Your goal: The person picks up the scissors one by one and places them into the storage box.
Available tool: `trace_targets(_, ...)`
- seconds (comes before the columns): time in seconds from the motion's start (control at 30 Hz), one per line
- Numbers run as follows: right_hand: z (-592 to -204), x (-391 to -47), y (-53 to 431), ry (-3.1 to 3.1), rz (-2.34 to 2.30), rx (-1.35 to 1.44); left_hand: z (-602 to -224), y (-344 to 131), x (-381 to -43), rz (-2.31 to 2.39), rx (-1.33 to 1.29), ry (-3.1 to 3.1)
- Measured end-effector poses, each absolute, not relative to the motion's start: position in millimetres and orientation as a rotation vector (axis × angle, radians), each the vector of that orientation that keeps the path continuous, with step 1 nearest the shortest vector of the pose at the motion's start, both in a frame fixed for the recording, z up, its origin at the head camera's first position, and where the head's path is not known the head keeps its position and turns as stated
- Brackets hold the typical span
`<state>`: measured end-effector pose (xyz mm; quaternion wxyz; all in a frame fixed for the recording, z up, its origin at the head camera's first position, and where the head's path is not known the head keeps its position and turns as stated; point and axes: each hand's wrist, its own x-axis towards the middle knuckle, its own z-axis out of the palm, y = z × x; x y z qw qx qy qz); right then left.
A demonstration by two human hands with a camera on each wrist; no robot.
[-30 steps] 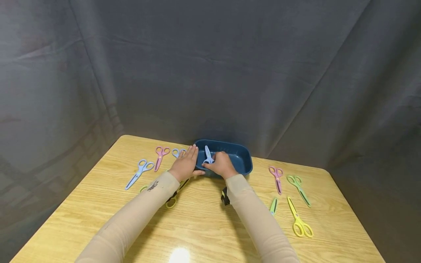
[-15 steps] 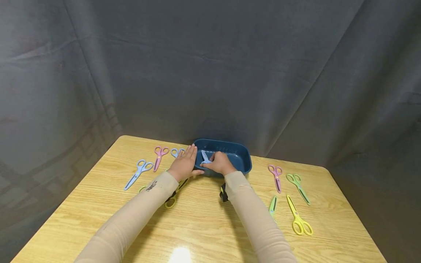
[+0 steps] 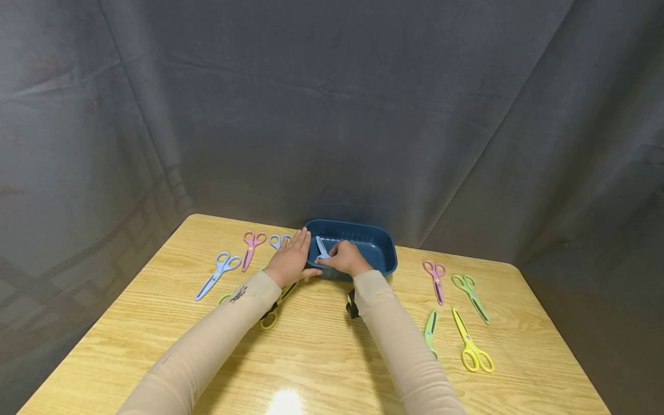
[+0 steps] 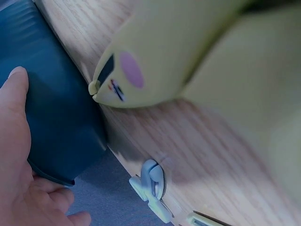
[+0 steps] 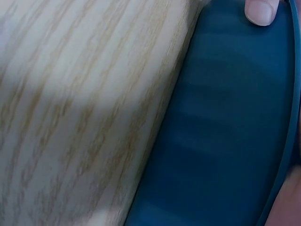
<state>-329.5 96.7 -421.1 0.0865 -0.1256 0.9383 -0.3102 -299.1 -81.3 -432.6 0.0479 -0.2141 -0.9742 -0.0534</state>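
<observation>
A dark blue plastic bin (image 3: 385, 253) stands at the table's back edge. My left hand (image 3: 288, 264) holds its left front corner, thumb (image 4: 16, 99) along the front wall and fingers at the left end. My right hand (image 3: 350, 257) reaches over the front rim and pinches light blue scissors (image 3: 321, 246) near the handles, blades pointing to the back left inside the bin. Most of the handles are hidden by the fingers. In the right wrist view, a thumb tip (image 5: 260, 12) rests on the bin's wall.
Pink scissors (image 3: 249, 253) and blue scissors (image 3: 218, 275) lie at the left, with yellow scissors (image 3: 268, 321) under the left wrist. At the right lie pink scissors (image 3: 437, 283), green scissors (image 3: 472, 300), more green scissors (image 3: 430, 328) and yellow scissors (image 3: 471, 349). A grey curtain (image 3: 332, 115) hangs behind the table.
The light blue scissors have sunk lower into the bin, and their tip has shifted slightly left. My left hand has stayed at the bin's corner.
</observation>
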Motion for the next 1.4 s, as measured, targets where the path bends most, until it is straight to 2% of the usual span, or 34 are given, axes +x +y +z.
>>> trace_targets(1.17,-422.2,-325.9,92.2,2.879,-0.945,-0.397,-429.7,-82.4,-297.0,-0.187,-0.644,-2.969)
trace_targets(1.4,-422.3,-325.3,93.0,2.992,-0.803,-0.339,-430.5,-81.7,-298.6,-0.194,-0.653,-2.969)
